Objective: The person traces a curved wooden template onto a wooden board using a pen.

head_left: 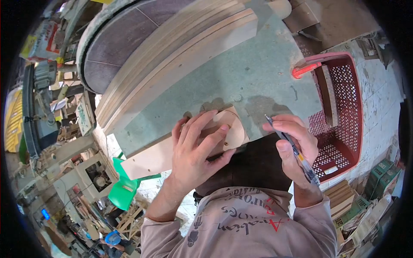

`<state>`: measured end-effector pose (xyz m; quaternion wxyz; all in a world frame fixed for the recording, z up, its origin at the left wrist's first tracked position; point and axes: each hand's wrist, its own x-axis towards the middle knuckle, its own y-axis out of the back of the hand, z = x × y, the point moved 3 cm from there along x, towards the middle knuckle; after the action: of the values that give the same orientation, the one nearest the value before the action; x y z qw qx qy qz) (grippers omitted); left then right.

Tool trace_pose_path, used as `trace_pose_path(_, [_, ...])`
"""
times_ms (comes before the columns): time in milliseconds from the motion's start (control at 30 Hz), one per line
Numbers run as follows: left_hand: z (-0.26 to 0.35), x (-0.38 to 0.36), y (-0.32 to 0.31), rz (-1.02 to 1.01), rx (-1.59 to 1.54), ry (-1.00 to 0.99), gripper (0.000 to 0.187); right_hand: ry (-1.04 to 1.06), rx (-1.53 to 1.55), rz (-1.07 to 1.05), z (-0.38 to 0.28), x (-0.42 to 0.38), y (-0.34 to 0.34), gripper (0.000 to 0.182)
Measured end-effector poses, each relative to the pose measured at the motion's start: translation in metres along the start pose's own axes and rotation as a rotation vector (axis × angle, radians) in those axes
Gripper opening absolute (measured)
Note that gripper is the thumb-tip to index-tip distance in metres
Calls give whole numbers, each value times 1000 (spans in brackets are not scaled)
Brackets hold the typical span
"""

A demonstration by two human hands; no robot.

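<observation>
A pale wooden board (pixel 148 160) lies along the near edge of the green tabletop. On its right end sits a flat wooden piece with a rounded end (pixel 235 131) and small holes. My left hand (pixel 195 144) grips the board and this piece together, fingers across the top and thumb at the near edge. In my right hand (pixel 297 144) is a clear-barrelled pen (pixel 300 155), held between thumb and fingers. Its tip points up and left, raised to the right of the board's end and apart from it.
Several curved wooden strips (pixel 185 62) stand at the table's back beside a large round disc (pixel 122 45). An orange-red tool handle (pixel 306 70) lies at the right edge of the green tabletop (pixel 258 81). Beyond is a red plastic basket (pixel 358 116) holding a curved wood piece. A green chair (pixel 122 189) stands left.
</observation>
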<state>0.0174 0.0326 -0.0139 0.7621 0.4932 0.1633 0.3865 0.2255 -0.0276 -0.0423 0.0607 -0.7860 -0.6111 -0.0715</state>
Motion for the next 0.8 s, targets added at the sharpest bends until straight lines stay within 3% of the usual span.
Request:
trace_pose_path(100, [-1,-8,15,-181,115,112,66,150,-201,-47,-4,-7,9,29])
trace_pose_path(367, [-34,-71,51,-123,125,304,64,68,-205,58,-6,-38,18,25])
trace_pose_path(800, [-62,-29,52,-80,151,151,48,114,-206,90,-39,-71,15,23])
